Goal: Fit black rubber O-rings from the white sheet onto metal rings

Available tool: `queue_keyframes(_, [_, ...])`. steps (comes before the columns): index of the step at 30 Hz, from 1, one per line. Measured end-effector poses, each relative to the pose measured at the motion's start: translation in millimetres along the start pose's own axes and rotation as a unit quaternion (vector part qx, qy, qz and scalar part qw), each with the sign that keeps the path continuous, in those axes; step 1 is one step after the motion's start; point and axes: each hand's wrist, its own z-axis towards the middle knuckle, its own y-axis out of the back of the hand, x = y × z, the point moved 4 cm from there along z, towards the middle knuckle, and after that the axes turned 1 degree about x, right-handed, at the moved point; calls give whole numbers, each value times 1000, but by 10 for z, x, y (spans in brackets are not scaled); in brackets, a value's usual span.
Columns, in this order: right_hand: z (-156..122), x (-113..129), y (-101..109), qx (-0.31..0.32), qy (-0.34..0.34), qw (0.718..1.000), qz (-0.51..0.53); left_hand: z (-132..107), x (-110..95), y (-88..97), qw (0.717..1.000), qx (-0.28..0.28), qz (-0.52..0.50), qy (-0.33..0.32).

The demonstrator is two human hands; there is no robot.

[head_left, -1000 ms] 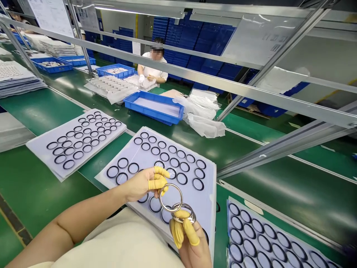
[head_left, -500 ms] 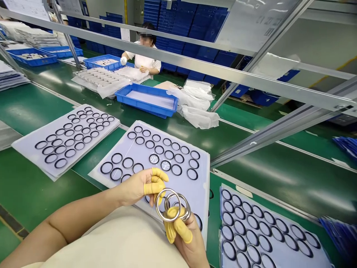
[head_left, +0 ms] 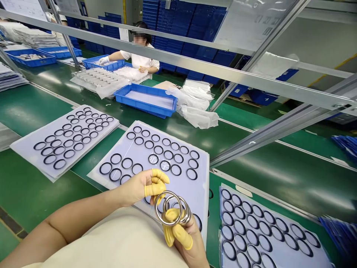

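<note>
Several shiny metal rings [head_left: 182, 222] are gripped in my right hand [head_left: 186, 238], with its yellow-cotted fingers wrapped through and round them. One ring [head_left: 180, 208] stands out in front of the others, tilted towards the camera. My left hand [head_left: 150, 186], also in yellow finger cots, is curled at the upper left rim of this front ring. Its fingertips appear to pinch the rim, partly hidden behind it. Under both hands lies a pale sheet [head_left: 145, 158] bearing rows of dark-edged rings [head_left: 176, 170]. My hands and forearm cover some of those rings.
More rings lie on a sheet stack [head_left: 25, 143] at left and a sheet [head_left: 292, 257] at right. Beyond are a blue tray [head_left: 145, 109], white wrapping [head_left: 198, 117] and a co-worker [head_left: 143, 56] beside another tray. A metal frame bar [head_left: 195, 65] crosses above the green table [head_left: 97, 188].
The front ring has shifted slightly down and left, and the rings in my right hand have bunched closer. My left hand has barely moved. The co-worker's gloved hand has reached into the blue tray.
</note>
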Motion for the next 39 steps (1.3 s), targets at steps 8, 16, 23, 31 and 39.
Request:
queue_keyframes(8, [0,8,74,-60,26,996,66,461,159,633,802,-143,576,-64])
queue_keyframes(16, [-132,-174,401,-125,7,987,101,897,490,970,748,-154,645,-3])
queue_keyframes(23, [-160,-128,428,-178,33,977,110,740,338,836,839,-149,523,-30])
queue_keyframes(31, [-42,25,213,-191,47,978,72,254,-26,85,999,2,34,-10])
queue_keyframes(39, [-60,88,-9,-49,40,996,65,224,36,-95,999,31,-25,25])
